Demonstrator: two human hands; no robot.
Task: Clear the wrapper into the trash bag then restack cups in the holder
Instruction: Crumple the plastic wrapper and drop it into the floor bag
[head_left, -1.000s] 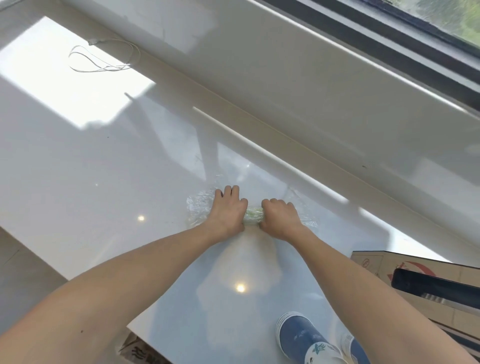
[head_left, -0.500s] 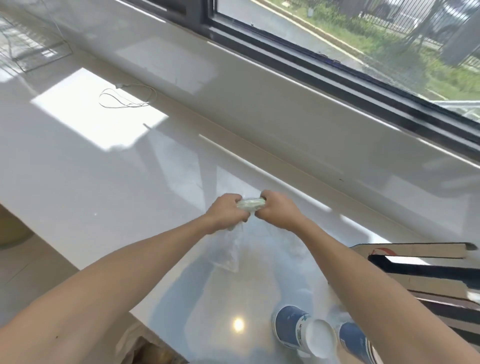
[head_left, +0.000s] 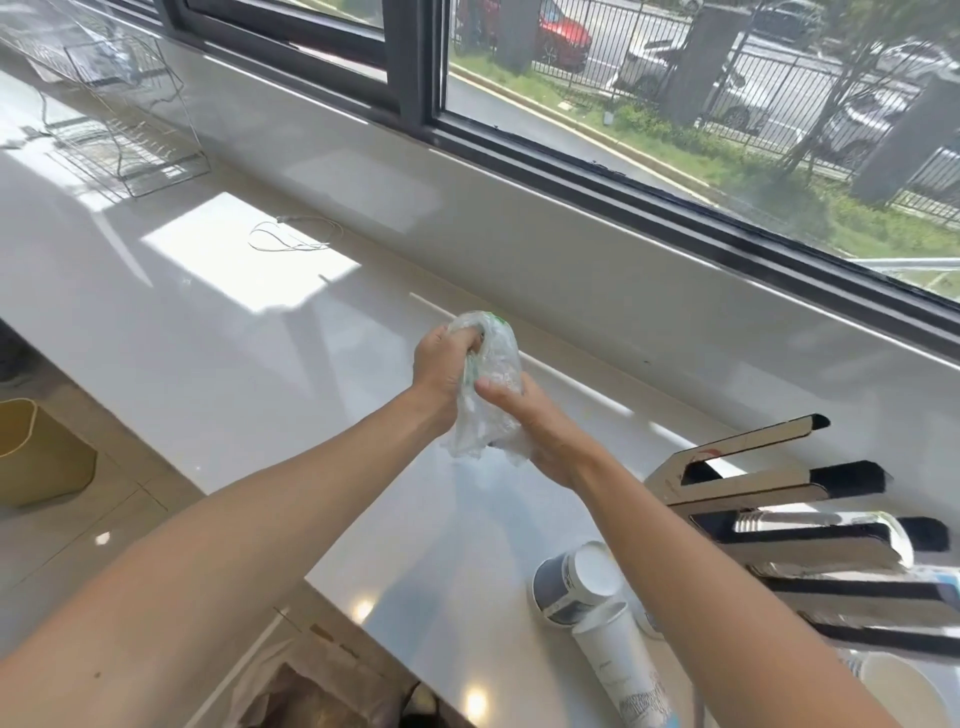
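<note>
A white counter (head_left: 218, 364) runs under a long window (head_left: 675, 104), sunlit in patches. At its right edge stands a cardboard holder (head_left: 769, 488) with dark slots, blurred in places. Far left at the back sits a wire rack (head_left: 124, 124), and a thin loop of cable (head_left: 291, 239) lies in a bright patch well apart from the hands. On the floor at left is a yellow bin (head_left: 36, 457); below the counter's near edge a clear bag (head_left: 291, 686) gapes open.

Cups (head_left: 576, 582) lie on their sides near the holder, beside the right forearm: one blue-grey, one white, mouths touching.

Both hands are raised above the counter, mid-frame, squeezing a crumpled clear wrapper (head_left: 493, 384) between them. The left hand (head_left: 441, 369) has its fingers curled tight into the top of it. The right hand (head_left: 524, 421) clasps the lower part, thumb pressed on the plastic; a loose tail hangs below
</note>
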